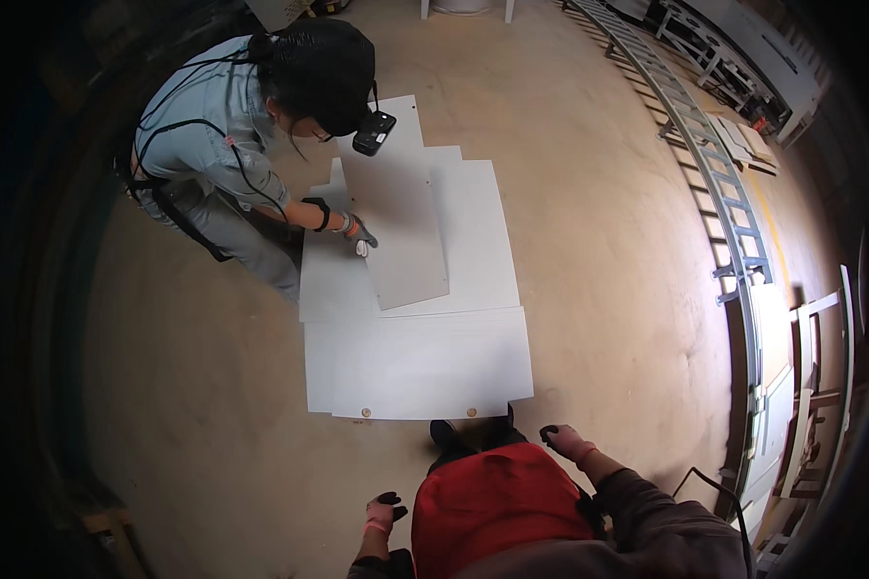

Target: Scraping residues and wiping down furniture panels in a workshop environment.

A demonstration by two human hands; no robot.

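My left hand, in a pink glove with black fingertips, hangs low beside my red apron; its fingers are loosely bent and apart, with nothing in them. My right hand, gloved alike, is lifted off to the right of the apron, fingers slightly bent, and I see nothing held. It is nearest to the front right corner of a stack of white panels. Two small round brown spots mark the stack's near edge. A narrower greyish panel lies askew on top. A co-worker's gloved hand touches its left edge, beside a small white object.
The co-worker bends over the stack from the far left, wearing a light blue shirt. A long metal roller track runs along the right. Boards and frames lean near it. Machinery stands at the far right on the tan floor.
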